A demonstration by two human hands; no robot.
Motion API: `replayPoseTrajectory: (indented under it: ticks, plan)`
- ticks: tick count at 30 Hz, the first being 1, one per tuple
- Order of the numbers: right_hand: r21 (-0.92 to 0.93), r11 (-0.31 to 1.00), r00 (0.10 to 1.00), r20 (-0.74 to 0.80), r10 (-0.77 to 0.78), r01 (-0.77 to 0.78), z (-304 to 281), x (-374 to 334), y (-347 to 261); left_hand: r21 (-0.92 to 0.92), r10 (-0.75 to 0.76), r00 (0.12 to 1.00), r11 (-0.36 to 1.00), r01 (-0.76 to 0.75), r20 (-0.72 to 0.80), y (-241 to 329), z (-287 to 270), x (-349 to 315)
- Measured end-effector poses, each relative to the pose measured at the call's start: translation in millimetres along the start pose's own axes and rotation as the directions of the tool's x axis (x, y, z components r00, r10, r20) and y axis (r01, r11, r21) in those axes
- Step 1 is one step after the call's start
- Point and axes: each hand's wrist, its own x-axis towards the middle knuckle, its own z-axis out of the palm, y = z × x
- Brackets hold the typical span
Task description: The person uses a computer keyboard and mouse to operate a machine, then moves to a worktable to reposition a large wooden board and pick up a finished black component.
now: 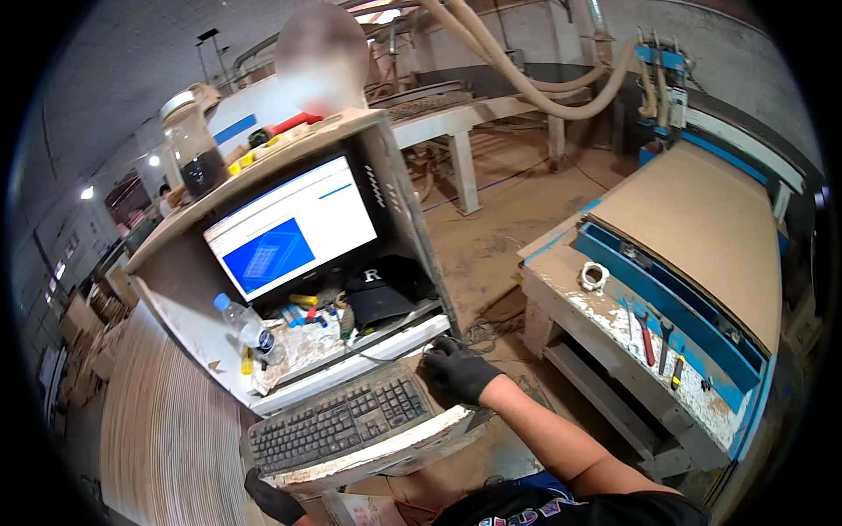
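My right hand, in a black glove, is curled over a computer mouse that it mostly hides, at the right end of the keyboard shelf. A cable runs toward it. A dusty black keyboard lies on the white, chipped shelf. My left hand, also black-gloved, is at the shelf's near left corner; how its fingers are bent is unclear. Above the keyboard, a lit monitor inside a worn cabinet shows a blue drawing panel. A black cap sits below the screen.
A water bottle and small coloured items stand in the cabinet. On top is a jar; a person with a blurred head is behind. At right, a blue-edged machine carries a brown board and pliers. Stacked sheets stand left.
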Motion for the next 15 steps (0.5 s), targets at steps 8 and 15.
replayPoseTrajectory:
  ticks: [8, 15]
  plan:
    - [-0.034, 0.999, 1.000, -0.010, 0.013, -0.014, 10.4, -1.4, 18.4, 0.014, 0.001, 0.999, 1.000, -0.001, 0.038, 0.7, 7.6, 3.4]
    - [-0.034, 0.999, 0.999, 0.032, 0.012, -0.011, 16.2, 5.3, 15.7, -0.066, 0.206, 0.974, 0.975, -0.212, -0.089, 13.0, 3.1, 4.2]
